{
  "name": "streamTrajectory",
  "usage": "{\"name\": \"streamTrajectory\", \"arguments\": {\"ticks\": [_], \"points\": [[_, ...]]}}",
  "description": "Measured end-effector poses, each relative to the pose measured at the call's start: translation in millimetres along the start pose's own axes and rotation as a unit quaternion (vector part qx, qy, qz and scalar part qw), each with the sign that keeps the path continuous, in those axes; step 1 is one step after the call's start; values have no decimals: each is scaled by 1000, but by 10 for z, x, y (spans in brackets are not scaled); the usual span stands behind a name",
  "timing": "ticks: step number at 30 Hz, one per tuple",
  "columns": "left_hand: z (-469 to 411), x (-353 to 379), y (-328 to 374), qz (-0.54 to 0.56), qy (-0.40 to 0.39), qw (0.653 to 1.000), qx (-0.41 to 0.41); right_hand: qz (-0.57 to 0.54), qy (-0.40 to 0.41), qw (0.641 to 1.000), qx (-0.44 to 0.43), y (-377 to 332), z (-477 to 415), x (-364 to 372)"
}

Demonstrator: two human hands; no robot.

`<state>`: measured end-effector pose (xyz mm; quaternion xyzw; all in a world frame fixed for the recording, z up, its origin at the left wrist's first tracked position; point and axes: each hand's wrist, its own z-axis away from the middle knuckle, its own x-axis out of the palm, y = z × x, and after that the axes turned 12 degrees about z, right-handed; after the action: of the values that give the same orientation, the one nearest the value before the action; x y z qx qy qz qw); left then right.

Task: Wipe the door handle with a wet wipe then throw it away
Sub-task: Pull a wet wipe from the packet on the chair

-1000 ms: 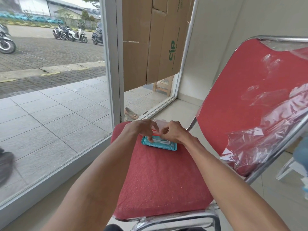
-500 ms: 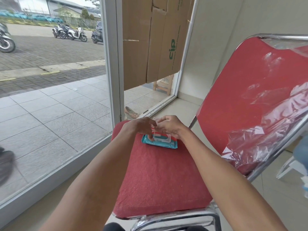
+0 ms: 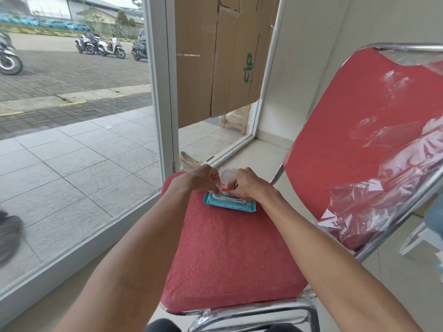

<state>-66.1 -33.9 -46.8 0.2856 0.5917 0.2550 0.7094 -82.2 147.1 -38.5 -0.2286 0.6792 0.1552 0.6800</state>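
A teal pack of wet wipes [image 3: 230, 205] lies on the far end of a red chair seat [image 3: 230, 259]. Its white flip lid [image 3: 227, 174] stands open, tilted back. My left hand [image 3: 200, 179] and my right hand [image 3: 247, 184] both rest on top of the pack, fingertips pinched together at the opening under the lid. What the fingertips pinch is too small to tell. No door handle shows in this view.
The chair has a chrome frame [image 3: 263, 315] and a red backrest [image 3: 359, 130] partly wrapped in clear plastic [image 3: 383, 200]. A glass wall with a white frame [image 3: 163, 92] stands to the left, cardboard [image 3: 215, 56] covers the pane behind. A shoe [image 3: 188, 160] lies on the floor.
The pack's lid has gone from shut under my fingers to standing open. Both hands stay on the pack, fingertips now meeting at its opening.
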Motion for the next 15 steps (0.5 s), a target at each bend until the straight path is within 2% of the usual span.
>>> {"name": "streamTrajectory", "arguments": {"ticks": [3, 6, 10, 15], "points": [[4, -1, 15, -13, 0, 1000, -8, 76, 36, 994, -71, -61, -3, 34], [15, 5, 33, -15, 5, 1000, -6, 83, 69, 989, -106, -61, 17, 86], [35, 23, 14, -4, 1, 1000, -1, -9, 106, 993, -51, 69, 52, 159], [60, 31, 11, 9, -2, 1000, 11, -49, 111, 993, 8, 131, 62, 224]]}}
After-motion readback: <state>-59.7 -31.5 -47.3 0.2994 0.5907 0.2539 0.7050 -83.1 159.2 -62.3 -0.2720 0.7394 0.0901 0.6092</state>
